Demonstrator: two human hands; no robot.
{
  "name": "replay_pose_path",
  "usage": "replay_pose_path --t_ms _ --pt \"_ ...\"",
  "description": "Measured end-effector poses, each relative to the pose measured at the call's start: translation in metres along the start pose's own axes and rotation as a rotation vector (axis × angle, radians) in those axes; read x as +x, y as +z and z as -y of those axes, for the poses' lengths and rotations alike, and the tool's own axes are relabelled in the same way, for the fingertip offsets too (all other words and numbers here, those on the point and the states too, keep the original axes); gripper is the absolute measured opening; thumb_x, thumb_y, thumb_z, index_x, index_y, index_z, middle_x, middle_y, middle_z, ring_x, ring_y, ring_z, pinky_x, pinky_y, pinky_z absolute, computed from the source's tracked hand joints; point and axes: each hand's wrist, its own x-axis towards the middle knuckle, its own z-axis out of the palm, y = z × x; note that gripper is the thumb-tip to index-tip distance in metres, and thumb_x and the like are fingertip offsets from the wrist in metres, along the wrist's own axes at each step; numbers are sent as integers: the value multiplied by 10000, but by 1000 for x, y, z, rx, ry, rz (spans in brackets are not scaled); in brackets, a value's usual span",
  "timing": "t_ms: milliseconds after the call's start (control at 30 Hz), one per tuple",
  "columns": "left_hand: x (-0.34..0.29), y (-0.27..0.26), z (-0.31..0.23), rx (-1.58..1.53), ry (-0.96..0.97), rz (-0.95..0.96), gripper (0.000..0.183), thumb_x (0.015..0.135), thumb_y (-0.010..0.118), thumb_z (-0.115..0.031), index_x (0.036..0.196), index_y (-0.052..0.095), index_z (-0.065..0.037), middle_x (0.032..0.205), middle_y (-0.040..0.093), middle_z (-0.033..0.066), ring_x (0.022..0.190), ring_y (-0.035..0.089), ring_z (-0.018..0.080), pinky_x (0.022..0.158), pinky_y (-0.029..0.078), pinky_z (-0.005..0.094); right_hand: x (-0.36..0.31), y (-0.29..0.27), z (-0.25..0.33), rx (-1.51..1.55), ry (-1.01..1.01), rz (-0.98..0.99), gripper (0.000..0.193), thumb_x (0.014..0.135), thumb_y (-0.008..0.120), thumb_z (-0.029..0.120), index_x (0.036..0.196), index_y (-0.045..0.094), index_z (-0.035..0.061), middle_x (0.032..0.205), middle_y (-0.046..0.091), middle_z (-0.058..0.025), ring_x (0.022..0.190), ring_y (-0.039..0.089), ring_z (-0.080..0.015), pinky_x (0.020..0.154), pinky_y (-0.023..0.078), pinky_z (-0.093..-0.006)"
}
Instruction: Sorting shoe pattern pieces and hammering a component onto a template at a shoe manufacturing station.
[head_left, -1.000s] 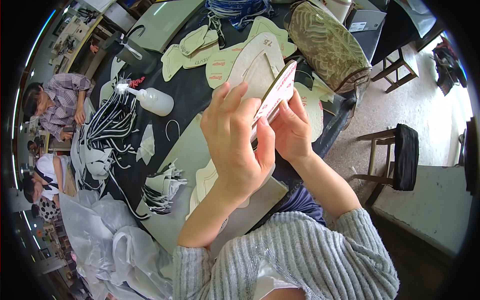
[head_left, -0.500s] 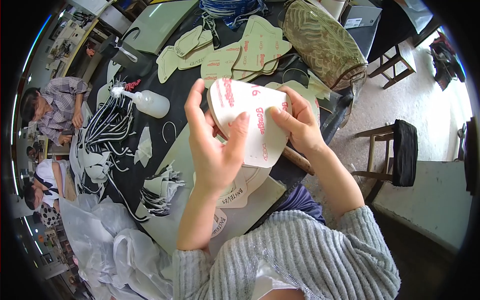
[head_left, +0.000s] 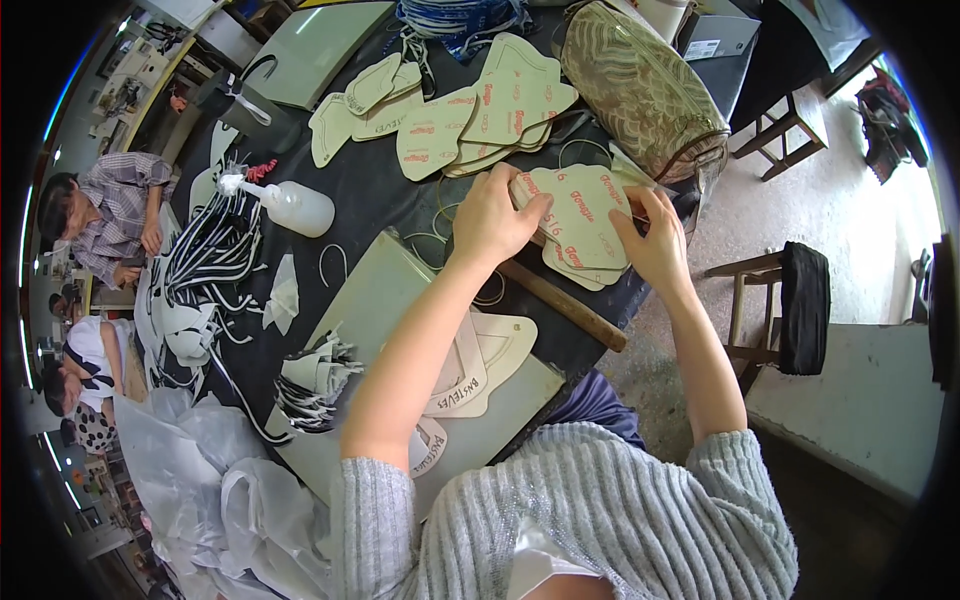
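A small stack of cream board pieces with red print and curved edges lies between my hands over the right part of the dark table. My left hand grips its left edge, thumb on top and fingers partly hidden. On the opposite edge, my right hand pinches it between thumb and fingers. Below the stack, a tool's wooden handle lies slanting; its head is hidden near my left hand. Closer to me, cream templates with dark handwriting rest on a grey-green board.
More cream pieces lie at the back, beside a brown patterned bag. Leftward are a white squeeze bottle, black-and-white strips and plastic sheeting. Two people sit at far left; a stool stands right.
Both hands have moved away from me and rightward, lowering the board pieces from mid-air toward the table. The templates and wooden handle below are more exposed now.
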Motion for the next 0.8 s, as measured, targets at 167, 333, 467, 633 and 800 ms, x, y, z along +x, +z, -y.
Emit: replay_pose_path --t_ms 167,333,467,633,800 --pt "4 -5 -9 38 -22 -33 539 739 775 -314 1109 556 11 955 643 167 835 649 323 742 516 404 -3 5 -7 46 34 -130 520 765 743 187 1213 536 23 954 590 -135 934 590 -269 832 480 -367" --pt "42 -43 59 420 212 -393 740 725 796 -271 1305 437 15 1169 596 232 1114 571 356 932 469 434 0 3 4 75 84 -40 560 760 749 189 1244 516 29 1038 599 -130 969 598 -251 822 494 -358" --pt "50 -53 85 408 114 -110 501 819 698 -274 1188 515 9 1021 662 213 909 657 383 764 538 456 3 -3 6 93 135 -55 529 779 738 189 1237 527 31 1080 601 -115 986 600 -226 800 502 -338" --pt "52 -83 94 476 7 -351 195 918 502 -180 936 531 12 729 649 227 681 649 412 614 529 497 8 -18 30 178 30 -176 431 838 691 141 1230 544 38 1106 603 -89 1007 595 -193 789 497 -310" --pt "29 -112 74 -351 -161 -435 222 941 452 -117 881 557 69 771 670 208 671 695 280 577 589 367 12 -7 62 709 -23 -65 380 920 625 99 1264 510 -15 1123 601 -90 1046 575 -146 820 486 -272"
